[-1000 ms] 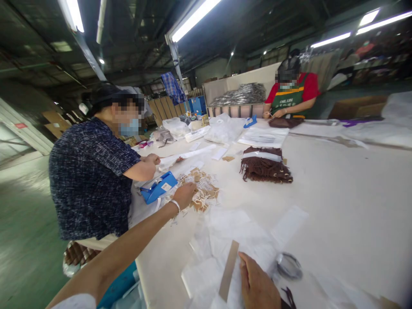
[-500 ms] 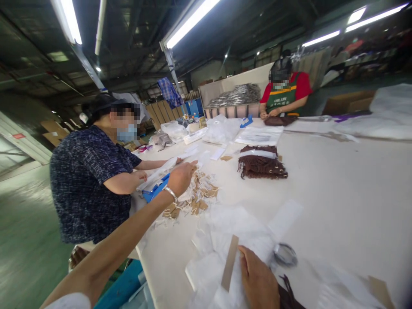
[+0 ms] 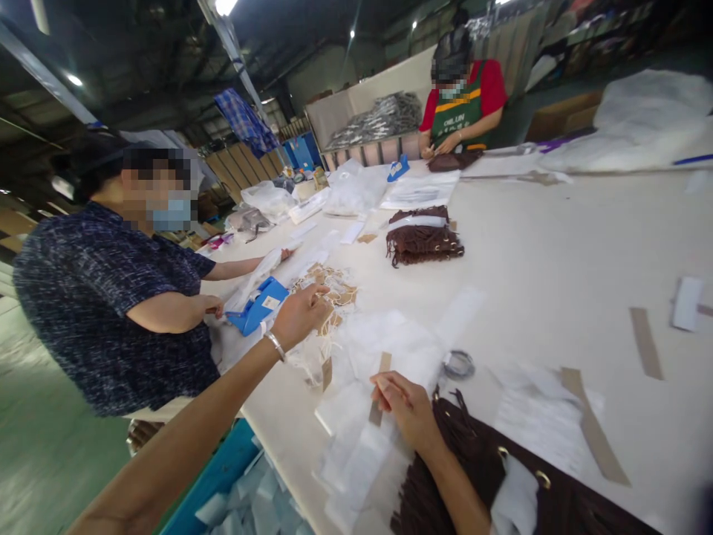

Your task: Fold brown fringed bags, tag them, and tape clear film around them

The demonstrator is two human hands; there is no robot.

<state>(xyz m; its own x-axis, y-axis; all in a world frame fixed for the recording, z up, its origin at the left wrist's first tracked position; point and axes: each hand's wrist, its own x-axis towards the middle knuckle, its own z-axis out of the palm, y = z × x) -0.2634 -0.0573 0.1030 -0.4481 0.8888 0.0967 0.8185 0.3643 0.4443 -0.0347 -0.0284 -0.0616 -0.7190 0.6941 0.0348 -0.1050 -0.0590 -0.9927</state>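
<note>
My left hand [image 3: 301,318] is closed in a pinch at the near side of a pile of brown string tags [image 3: 344,295]. White strings trail from beside its fingers down to a brown tag [image 3: 327,374] below; the grip on them is partly hidden. My right hand [image 3: 406,409] has its fingers curled together, with nothing visible in them. It hovers over a narrow cardboard strip [image 3: 384,363] and thin white sheets [image 3: 356,446]. Under my right forearm lies a dark brown fringed piece with metal eyelets [image 3: 473,435], a white wrap across it.
A co-worker [image 3: 111,297] stands at the left by a blue tape dispenser [image 3: 259,305]; another [image 3: 462,111] works across the table. A brown fringed bundle [image 3: 426,241], a grey ring-shaped roll [image 3: 458,365] and cardboard strips [image 3: 646,343] lie on the table. A blue bin [image 3: 223,472] stands below its edge.
My left hand has drawn back toward me from the pile, and a tag on strings has come out below it. My right hand has lifted and curled. The view has tilted down and right.
</note>
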